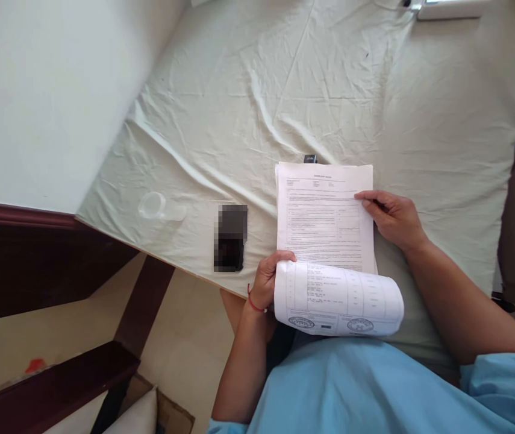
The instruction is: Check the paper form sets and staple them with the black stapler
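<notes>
Head view: our left hand [266, 278] grips curled pages [336, 295]; the flat sheet [318, 226], running near to far, extends left from our nearly pinched right hand [397, 220], hold unclear

Ppr stack [324, 211]: wht, printed, flat on pale grn cloth [212, 138], edges slightly misaligned. Open pg [318, 241] has text + ruled tbl. Sheet [336, 295] curled over near end, w/ 2 rd stamps [360, 325].

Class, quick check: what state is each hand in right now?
Left hand: closed, holding the curled-over pages.
Right hand: at the printed sheet's right edge; whether it pinches cannot be told.
</notes>
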Demonstrator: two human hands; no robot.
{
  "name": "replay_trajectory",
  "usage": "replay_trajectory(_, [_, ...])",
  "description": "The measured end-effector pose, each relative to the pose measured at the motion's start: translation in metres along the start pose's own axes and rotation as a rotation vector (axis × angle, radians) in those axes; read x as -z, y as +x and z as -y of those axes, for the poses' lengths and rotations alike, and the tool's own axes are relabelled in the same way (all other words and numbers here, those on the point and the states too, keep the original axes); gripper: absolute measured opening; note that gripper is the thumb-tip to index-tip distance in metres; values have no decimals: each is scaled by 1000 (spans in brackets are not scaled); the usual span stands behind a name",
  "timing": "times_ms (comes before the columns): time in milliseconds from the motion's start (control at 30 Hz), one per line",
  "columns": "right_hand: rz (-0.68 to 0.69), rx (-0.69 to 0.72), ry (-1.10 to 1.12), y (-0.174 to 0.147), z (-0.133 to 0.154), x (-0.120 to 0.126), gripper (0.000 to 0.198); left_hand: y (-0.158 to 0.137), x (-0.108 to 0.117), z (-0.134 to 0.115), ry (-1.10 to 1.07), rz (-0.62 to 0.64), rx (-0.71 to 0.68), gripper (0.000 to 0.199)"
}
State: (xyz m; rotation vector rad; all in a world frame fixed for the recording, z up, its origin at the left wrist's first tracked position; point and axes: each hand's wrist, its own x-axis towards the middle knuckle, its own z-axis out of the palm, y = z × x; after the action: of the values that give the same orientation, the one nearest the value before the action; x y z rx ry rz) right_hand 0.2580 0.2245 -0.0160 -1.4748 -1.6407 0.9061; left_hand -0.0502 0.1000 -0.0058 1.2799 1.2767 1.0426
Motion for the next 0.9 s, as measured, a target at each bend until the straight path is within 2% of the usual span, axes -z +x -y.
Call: replay_trajectory(900, [-9,1,5,-1,-2,-1,28,1,-1,-4,-15,30,15,9])
